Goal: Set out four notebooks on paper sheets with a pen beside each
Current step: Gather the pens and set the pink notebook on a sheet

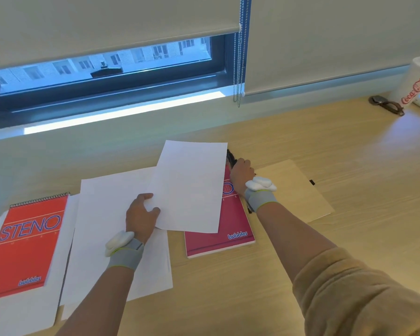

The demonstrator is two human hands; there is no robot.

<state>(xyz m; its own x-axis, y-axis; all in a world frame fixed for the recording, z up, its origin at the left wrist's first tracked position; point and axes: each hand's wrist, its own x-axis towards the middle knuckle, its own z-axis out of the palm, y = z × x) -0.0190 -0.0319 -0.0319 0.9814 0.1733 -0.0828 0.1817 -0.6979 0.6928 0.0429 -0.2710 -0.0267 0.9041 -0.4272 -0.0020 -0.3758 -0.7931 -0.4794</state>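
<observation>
In the head view, your left hand point(141, 214) pinches the near left corner of a white paper sheet point(192, 185), thumb on top and fingers point(146, 197) closed on it, holding it lifted and tilted over the crimson spiral-bound notebook point(230, 229), probably so it can slide underneath. Your right hand point(241, 173), at about one o'clock from the left, grips the black spiral top edge of that notebook, fingers curled around it, seemingly to raise it and let the sheet pass. At nine o'clock an orange-red spiral-bound "STENO" notebook point(27, 246) already lies on its own white sheet point(22, 314). More loose white sheets point(102, 226) lie between the two on the pale wooden surface point(228, 299). I can make out no pens. A beige cover or folder point(294, 190) lies at three o'clock.
</observation>
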